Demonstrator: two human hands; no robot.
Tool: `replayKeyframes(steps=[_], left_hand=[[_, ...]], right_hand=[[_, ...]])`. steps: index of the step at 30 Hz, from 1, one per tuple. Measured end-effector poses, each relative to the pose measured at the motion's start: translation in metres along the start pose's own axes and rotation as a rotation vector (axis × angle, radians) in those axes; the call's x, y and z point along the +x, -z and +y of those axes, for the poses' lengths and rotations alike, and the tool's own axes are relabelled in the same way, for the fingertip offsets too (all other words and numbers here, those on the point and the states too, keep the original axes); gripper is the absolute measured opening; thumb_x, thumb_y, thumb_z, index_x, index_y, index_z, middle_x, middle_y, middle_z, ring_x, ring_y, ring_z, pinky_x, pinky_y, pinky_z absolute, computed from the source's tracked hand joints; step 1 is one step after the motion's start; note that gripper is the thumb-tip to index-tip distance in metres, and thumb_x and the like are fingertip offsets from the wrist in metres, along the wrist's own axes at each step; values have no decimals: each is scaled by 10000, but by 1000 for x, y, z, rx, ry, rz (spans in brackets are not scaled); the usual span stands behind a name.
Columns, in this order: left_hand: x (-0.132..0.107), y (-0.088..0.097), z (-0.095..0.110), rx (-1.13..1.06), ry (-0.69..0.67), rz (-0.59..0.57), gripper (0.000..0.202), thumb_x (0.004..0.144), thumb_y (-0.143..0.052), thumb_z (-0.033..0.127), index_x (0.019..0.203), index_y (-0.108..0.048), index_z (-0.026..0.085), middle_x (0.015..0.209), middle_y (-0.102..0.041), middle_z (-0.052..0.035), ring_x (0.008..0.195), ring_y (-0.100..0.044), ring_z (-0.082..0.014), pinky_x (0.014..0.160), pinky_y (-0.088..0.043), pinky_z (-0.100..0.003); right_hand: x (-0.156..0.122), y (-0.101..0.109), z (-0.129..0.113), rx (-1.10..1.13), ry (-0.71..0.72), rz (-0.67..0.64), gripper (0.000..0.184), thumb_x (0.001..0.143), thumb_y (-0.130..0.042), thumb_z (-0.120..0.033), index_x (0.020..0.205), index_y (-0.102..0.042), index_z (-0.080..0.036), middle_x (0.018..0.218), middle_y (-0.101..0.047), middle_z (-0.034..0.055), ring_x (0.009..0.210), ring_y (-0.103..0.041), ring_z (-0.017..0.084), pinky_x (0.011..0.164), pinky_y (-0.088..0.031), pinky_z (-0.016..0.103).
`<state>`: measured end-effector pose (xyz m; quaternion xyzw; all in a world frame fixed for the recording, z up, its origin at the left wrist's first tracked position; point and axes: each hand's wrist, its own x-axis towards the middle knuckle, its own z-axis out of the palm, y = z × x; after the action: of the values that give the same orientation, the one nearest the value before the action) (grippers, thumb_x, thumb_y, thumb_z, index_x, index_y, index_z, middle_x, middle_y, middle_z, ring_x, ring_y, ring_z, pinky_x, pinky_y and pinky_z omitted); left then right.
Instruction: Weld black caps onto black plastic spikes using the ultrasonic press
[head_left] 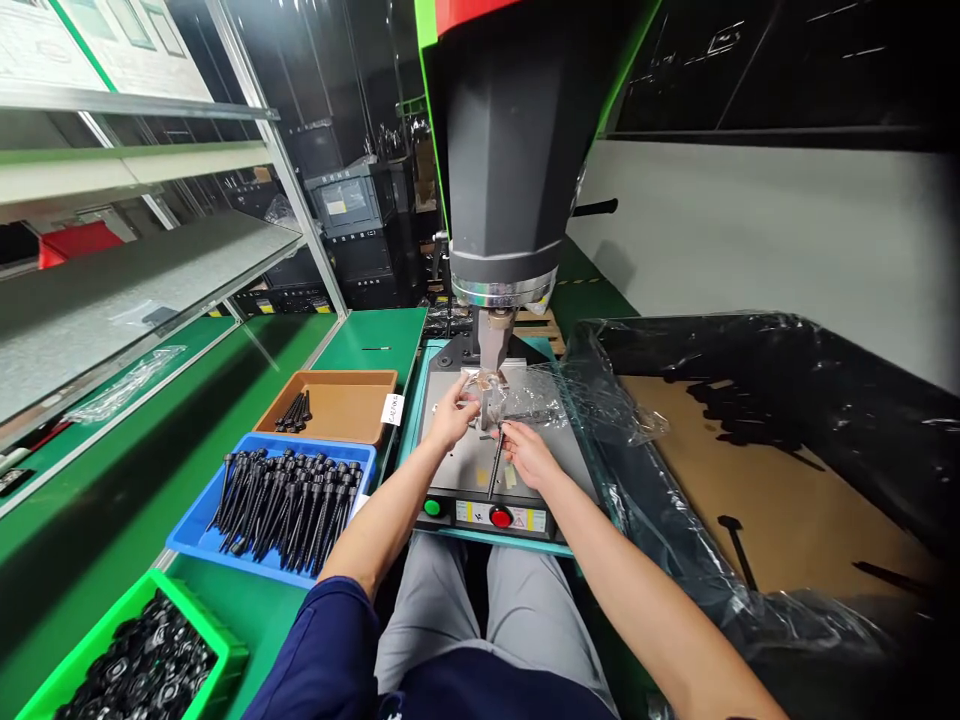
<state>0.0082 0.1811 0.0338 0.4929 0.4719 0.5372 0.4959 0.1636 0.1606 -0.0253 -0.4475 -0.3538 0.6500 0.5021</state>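
My right hand pinches a thin black rod near its upper end, and the rod points down toward the front of the machine base. My left hand is at the left side of the small metal fixture, its thumb and forefinger stretched out and apart. Whether its fingertips touch a small part there is too small to tell. Just above the fixture hangs the press's grey horn, under the large dark press head. Clear plastic film lies right of the fixture.
A blue tray holds many black stemmed parts, and a brown tray a few. A green bin contains black round pieces. Green and red buttons sit on the base front. On the right, a plastic-lined box holds black parts.
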Motion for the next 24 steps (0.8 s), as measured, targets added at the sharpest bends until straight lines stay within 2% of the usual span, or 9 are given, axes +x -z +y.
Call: replayKeyframes(steps=[3, 5, 8, 12, 17, 24], left_hand=[[3, -2, 6, -39, 40, -20, 566, 727, -717, 168, 1277, -585, 145, 967, -682, -83, 580, -576, -84, 571, -452, -226], [4, -3, 8, -56, 55, -7, 462, 712, -728, 160, 1163, -646, 111, 990, -684, -101, 583, -591, -88, 560, -452, -227], [6, -5, 9, -95, 58, 22, 418, 699, -738, 145, 1107, -663, 96, 975, -686, -98, 564, -580, -77, 550, -447, -222], [7, -8, 11, -125, 36, 37, 405, 672, -754, 134, 1069, -683, 98, 862, -686, -61, 565, -552, -68, 565, -451, -212], [11, -10, 14, -141, -7, 25, 385, 648, -758, 125, 1028, -697, 101, 828, -675, -47, 587, -537, -73, 584, -452, -216], [24, -7, 12, -175, -2, 28, 436, 621, -793, 172, 1035, -672, 107, 911, -684, -68, 587, -565, -78, 576, -430, -225]], right_hand=[[11, -1, -1, -82, 91, -8, 460, 689, -685, -463, 1050, -594, -193, 817, -701, 54, 661, -596, 169, 484, -378, 232], [16, 0, -2, -198, 205, -4, 510, 706, -659, -493, 1102, -597, -176, 851, -699, 67, 731, -613, 196, 546, -427, 266], [21, 3, -9, -374, 431, 77, 507, 745, -626, -493, 1129, -610, -162, 973, -687, 106, 851, -624, 238, 699, -485, 346], [25, 5, -27, -535, 679, 187, 411, 794, -587, -434, 1102, -652, -170, 1109, -635, 133, 1001, -602, 270, 896, -464, 412], [37, 2, -43, -560, 707, 216, 423, 780, -591, -451, 1093, -680, -181, 1159, -595, 131, 1021, -589, 269, 868, -492, 390], [58, -8, -53, -509, 702, 144, 407, 744, -630, -510, 998, -708, -201, 1160, -628, 116, 1123, -548, 273, 941, -461, 402]])
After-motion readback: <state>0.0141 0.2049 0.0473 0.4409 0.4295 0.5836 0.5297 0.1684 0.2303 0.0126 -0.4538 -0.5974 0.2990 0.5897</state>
